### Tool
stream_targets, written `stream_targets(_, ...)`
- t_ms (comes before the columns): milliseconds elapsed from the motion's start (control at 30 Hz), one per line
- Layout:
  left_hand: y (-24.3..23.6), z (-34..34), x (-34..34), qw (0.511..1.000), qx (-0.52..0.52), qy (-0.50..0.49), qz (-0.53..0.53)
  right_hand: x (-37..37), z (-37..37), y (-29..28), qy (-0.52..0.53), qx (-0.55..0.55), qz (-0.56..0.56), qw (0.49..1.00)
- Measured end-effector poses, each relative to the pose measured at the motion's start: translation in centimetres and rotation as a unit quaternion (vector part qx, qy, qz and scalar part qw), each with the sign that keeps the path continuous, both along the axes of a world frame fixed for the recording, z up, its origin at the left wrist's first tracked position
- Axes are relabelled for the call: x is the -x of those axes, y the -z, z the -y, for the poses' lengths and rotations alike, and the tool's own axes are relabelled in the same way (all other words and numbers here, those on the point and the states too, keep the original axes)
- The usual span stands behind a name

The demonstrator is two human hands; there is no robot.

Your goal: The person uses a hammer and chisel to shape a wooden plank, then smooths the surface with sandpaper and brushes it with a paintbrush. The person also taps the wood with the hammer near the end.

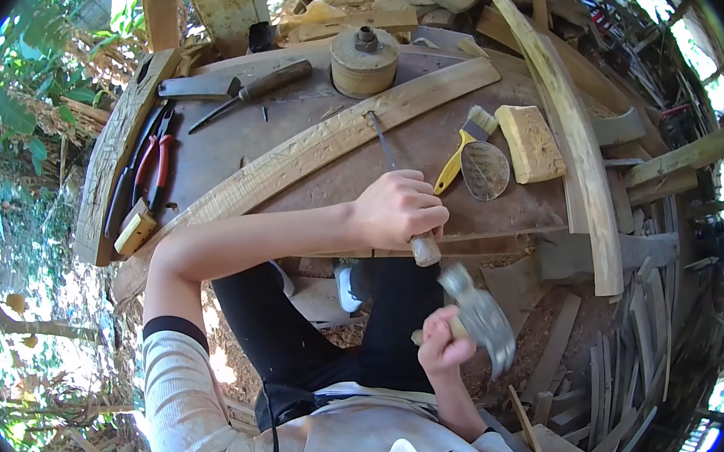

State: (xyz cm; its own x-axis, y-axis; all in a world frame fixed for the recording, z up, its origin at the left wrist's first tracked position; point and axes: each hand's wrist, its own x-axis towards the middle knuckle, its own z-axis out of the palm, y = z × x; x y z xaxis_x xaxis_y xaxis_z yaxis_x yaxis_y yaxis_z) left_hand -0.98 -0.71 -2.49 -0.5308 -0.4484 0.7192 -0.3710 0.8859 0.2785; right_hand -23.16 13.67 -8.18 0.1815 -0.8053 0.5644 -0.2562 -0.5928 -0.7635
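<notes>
My left hand [400,205] is wrapped around the wooden handle of a chisel [425,249]. The metal blade slants away to the far left, its tip meeting a long, slightly curved wooden plank [304,152] that lies diagonally over the worktable. In my right hand [445,342], closed round a short handle, is a claw hammer [483,321]. Its metal head, a little blurred, is close to the butt end of the chisel but apart from it. My left forearm crosses over the near part of the plank and hides some of it.
On the brown worktable [285,206] lie red-handled pliers [155,163], another wooden-handled tool [257,92], a yellow-handled brush [464,145], an oval dish-like piece [484,171] and a wood block [530,145]. A round container [364,62] stands behind. One long pale timber [564,115] bounds the right.
</notes>
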Motion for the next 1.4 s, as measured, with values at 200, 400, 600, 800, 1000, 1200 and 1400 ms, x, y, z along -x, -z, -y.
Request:
stream_targets(200, 0.0, -0.2, 0.1, 1.000, 0.013, -0.006, 0.028, -0.1, 1.5, -1.5, 0.000, -0.072, -0.053, 0.996)
stream_targets(400, -4.1, 1.0, -1.1, 0.994, -0.006, 0.045, -0.102, 1.5, 0.4, 0.5, -0.020, -0.157, 0.089, 0.983)
stream_targets(600, -9.1, 2.7, -5.7, 0.855, -0.152, -0.061, -0.492, 1.8, -0.3, 1.1, 0.017, -0.260, 0.132, 0.956)
stream_targets(800, -9.9, 3.9, -4.8, 0.938, -0.042, -0.098, -0.329, 2.3, 0.7, 0.7, 0.016, -0.283, 0.152, 0.947)
stream_targets(1000, -6.8, 2.8, -1.1, 0.992, 0.009, 0.014, -0.124, 2.8, 0.5, 0.6, 0.006, -0.272, 0.168, 0.947)
stream_targets(1200, -4.4, 1.7, -0.3, 0.997, -0.013, 0.044, -0.058, 2.4, 0.3, 0.0, -0.052, -0.260, 0.187, 0.946)
stream_targets(1400, -4.2, 1.4, -0.3, 0.996, -0.012, 0.071, -0.052, 1.9, 0.0, -1.3, -0.090, -0.189, 0.171, 0.963)
